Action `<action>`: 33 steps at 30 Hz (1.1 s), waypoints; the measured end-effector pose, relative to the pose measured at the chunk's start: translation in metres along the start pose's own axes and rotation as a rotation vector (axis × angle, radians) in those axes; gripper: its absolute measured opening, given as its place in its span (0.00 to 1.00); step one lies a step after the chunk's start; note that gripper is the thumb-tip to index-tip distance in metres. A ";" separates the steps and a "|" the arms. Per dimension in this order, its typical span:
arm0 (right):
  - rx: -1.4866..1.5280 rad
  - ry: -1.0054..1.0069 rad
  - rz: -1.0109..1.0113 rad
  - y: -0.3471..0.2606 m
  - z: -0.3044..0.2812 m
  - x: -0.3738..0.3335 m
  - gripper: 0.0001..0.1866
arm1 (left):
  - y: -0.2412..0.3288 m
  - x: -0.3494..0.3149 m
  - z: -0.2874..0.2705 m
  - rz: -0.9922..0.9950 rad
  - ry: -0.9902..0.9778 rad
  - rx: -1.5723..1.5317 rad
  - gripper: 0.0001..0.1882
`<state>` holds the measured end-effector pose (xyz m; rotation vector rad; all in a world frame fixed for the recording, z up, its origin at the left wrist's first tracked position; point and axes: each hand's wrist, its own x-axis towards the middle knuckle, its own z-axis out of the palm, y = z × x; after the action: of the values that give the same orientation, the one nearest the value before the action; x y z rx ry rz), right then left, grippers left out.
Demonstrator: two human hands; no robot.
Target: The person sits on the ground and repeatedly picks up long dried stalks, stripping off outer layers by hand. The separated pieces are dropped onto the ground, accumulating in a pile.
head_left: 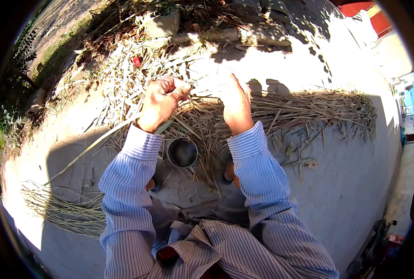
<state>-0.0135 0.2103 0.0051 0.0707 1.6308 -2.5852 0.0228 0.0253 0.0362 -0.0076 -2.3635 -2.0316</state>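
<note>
My left hand (162,100) is closed in a fist around a long pale green-yellow reed strip (95,144) that trails down to the left across the ground. My right hand (237,104) is raised beside it, fingers together, pinching thin dry strips at its top. Both hands hover over a loose heap of dry straw (202,121). Just below the hands, between my striped sleeves, a small dark metal bowl (182,152) stands on the ground.
A long bundle of dry stalks (318,109) stretches to the right. Another bundle (62,209) lies at the lower left. Scattered pale strips (123,83), a small red object (136,61) and stones (162,25) lie beyond. The ground is pale concrete (346,186).
</note>
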 end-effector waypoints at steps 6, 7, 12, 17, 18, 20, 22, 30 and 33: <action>-0.020 -0.093 0.095 -0.003 0.000 -0.002 0.20 | -0.015 0.002 -0.005 0.236 -0.087 0.269 0.12; -0.015 -0.082 0.098 -0.001 -0.001 -0.002 0.20 | -0.019 0.001 -0.004 0.228 -0.055 0.372 0.12; -0.062 -0.040 0.105 0.002 -0.001 -0.001 0.22 | -0.020 -0.003 0.007 -0.015 0.051 0.027 0.08; -0.046 -0.048 0.149 -0.002 0.007 -0.001 0.22 | -0.021 -0.004 0.004 0.418 0.220 0.430 0.09; -0.005 -0.059 0.138 -0.003 0.009 -0.002 0.22 | -0.019 -0.004 0.002 0.613 0.274 0.598 0.09; 0.023 -0.081 0.124 -0.002 0.010 -0.002 0.22 | -0.017 -0.008 0.004 0.485 0.243 0.472 0.10; -0.004 -0.101 0.117 0.000 0.010 -0.001 0.22 | -0.018 -0.007 0.004 0.373 0.257 0.353 0.09; -0.036 -0.155 0.091 0.003 0.011 -0.003 0.21 | -0.022 -0.001 -0.010 0.118 0.086 0.171 0.07; -0.034 -0.144 0.127 0.005 0.012 -0.004 0.20 | -0.017 0.003 -0.016 -0.070 0.052 -0.001 0.07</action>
<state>-0.0085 0.1972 0.0061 -0.0131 1.5659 -2.4078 0.0196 0.0069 0.0217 0.1276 -2.3646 -2.0360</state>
